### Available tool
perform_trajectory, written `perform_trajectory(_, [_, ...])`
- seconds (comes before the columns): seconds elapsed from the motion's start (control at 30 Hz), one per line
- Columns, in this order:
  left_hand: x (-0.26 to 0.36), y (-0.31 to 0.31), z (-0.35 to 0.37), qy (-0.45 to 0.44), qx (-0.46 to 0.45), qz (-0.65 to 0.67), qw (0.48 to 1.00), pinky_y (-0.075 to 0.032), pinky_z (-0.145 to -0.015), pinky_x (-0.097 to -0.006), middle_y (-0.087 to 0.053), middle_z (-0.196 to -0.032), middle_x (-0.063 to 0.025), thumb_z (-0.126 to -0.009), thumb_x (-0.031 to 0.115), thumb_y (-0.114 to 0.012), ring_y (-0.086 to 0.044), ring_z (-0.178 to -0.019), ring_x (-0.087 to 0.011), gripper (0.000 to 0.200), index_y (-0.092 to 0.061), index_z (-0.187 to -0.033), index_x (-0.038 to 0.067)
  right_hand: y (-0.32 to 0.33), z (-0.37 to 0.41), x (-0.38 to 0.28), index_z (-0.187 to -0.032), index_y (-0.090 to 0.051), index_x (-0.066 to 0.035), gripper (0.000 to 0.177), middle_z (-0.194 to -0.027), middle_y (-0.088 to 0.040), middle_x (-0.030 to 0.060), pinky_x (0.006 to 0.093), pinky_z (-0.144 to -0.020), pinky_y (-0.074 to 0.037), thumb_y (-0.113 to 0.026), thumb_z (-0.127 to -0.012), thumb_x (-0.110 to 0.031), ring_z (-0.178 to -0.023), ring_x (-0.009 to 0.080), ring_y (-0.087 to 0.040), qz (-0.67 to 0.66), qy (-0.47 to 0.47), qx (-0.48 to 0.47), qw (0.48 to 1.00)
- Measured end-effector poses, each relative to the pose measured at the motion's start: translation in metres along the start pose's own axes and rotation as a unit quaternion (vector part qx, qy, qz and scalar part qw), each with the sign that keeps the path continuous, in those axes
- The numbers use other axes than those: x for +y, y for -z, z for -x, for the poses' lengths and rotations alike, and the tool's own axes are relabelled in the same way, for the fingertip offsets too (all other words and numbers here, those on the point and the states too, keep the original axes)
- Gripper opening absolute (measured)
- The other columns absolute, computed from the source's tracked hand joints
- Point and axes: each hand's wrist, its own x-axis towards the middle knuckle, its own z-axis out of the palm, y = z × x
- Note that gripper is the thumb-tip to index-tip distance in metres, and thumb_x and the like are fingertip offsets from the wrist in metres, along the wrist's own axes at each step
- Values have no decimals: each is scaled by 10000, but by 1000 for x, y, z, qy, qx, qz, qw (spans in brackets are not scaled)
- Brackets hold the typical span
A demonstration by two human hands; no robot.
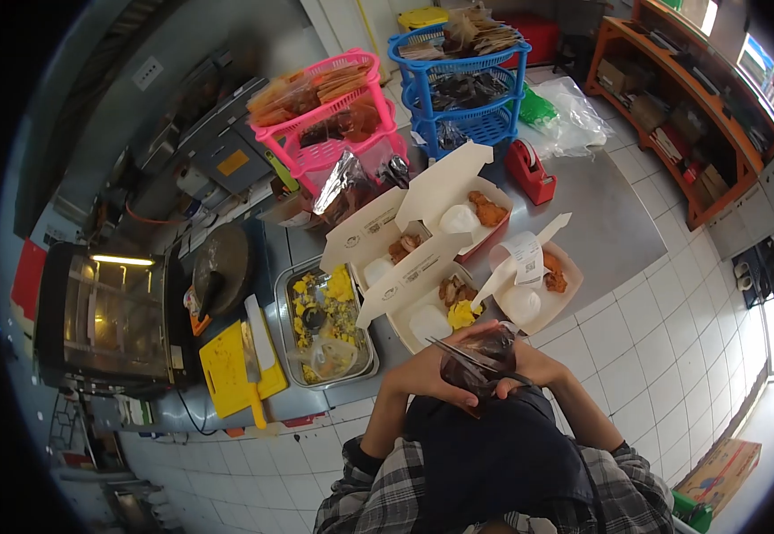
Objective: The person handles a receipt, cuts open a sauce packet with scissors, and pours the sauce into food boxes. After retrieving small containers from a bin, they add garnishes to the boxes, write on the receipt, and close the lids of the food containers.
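Note:
Close to my body, my left hand [427, 374] is wrapped round one side of a dark plastic bag [486, 351]. On its other side, my right hand [534, 363] grips scissors [471, 358], whose blades point left across the bag. Just beyond are open white boxes: one [418, 307] holds rice, brown meat and yellow egg [464, 314], another [543, 307] holds rice, fried chicken [554, 273] and a paper receipt [525, 256]. Further boxes with rice and chicken [486, 209] stand behind them.
A metal tray [371, 363] of yellow egg lies left of the boxes, beside a yellow cutting board [226, 369] with a knife [251, 365]. Pink [378, 76] and blue baskets [418, 93] stand at the back, near a red tape dispenser [529, 178]. A glass warmer [106, 311] is far left.

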Motion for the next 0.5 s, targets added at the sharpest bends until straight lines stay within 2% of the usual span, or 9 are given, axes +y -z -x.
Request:
perform_trajectory(0.03, [-3, -3, -1, -1, 7, -16, 1000, -305, -1097, -354, -309, -1492, -118, -587, 94, -859, -379, -1326, -221, 1098, -216, -1475, 37, -3, -3, 0, -1333, -377, 17, 995, -882, -633, 73, 227, -518, -433, -911, -575, -342, -604, 102, -546, -99, 129, 43, 986])
perform_trajectory(0.07, [-5, -5, -3, -2, 14, -33, 999, -299, -1099, -354, -304, -1495, -117, -583, 100, -862, -377, -1327, -219, 1107, -214, -1479, 48, -2, -2, -3, -1333, -377, 17, 995, -882, -633, 73, 227, -518, -433, -911, -575, -342, -604, 102, -546, -101, 128, 36, 986])
perform_trajectory(0.13, [-8, -10, 0, 18, 27, -44, 999, -296, -1098, -351, -315, -1489, -118, -582, 105, -864, -375, -1327, -217, 1113, -211, -1482, 54, 2, 3, -14, -1278, -401, 8, 900, -761, -610, 50, 208, -487, -406, -899, -605, -322, -519, 84, -509, -190, -13, -25, 981])
perform_trajectory(0.2, [-15, -14, 4, 38, 40, -52, 997, -293, -1098, -348, -325, -1483, -120, -581, 110, -866, -373, -1327, -215, 1119, -208, -1485, 59, 3, 3, 1, -1245, -417, -8, 834, -750, -602, 42, 196, -477, -393, -883, -633, -331, -507, 80, -508, -210, -36, -61, 975])
perform_trajectory(0.3, [-29, -11, 12, 0, 91, -72, 993, -282, -1095, -338, -395, -1434, -132, -576, 112, -871, -413, -1292, -204, 1139, -193, -1490, 63, 7, 9, 12, -1199, -442, -36, 737, -719, -594, 27, 181, -459, -371, -852, -680, -360, -488, 71, -510, -252, -64, -136, 956])
perform_trajectory(0.37, [-35, 1, 27, -16, 169, -33, 985, -376, -1025, -338, -484, -1359, -145, -580, 101, -873, -527, -1174, -210, 1156, -170, -1497, 82, 14, 14, 21, -1186, -451, -48, 705, -699, -594, 21, 178, -451, -362, -837, -699, -381, -482, 67, -512, -273, -67, -178, 943])
perform_trajectory(0.4, [-42, 8, 31, -15, 173, -33, 984, -376, -1025, -338, -484, -1359, -145, -580, 101, -873, -527, -1174, -210, 1156, -170, -1497, 82, 21, 18, 32, -1186, -440, -39, 716, -659, -587, 18, 184, -455, -386, -830, -700, -393, -508, 70, -542, -257, -69, -189, 945])
perform_trajectory(0.47, [-57, 19, 38, -52, 289, 107, 950, -476, -890, -303, -517, -1324, -187, -610, 27, -849, -612, -1025, -190, 1164, -117, -1510, 117, 31, 24, 38, -1185, -430, -31, 727, -620, -580, 16, 190, -458, -410, -823, -702, -405, -533, 74, -571, -241, -74, -203, 946])
perform_trajectory(0.5, [-58, 22, 40, -53, 294, 109, 948, -476, -890, -303, -517, -1324, -187, -610, 27, -849, -612, -1025, -190, 1164, -117, -1510, 117, 34, 28, 36, -1198, -427, -30, 727, -626, -585, 24, 194, -474, -420, -822, -706, -391, -537, 80, -578, -242, -78, -191, 948])
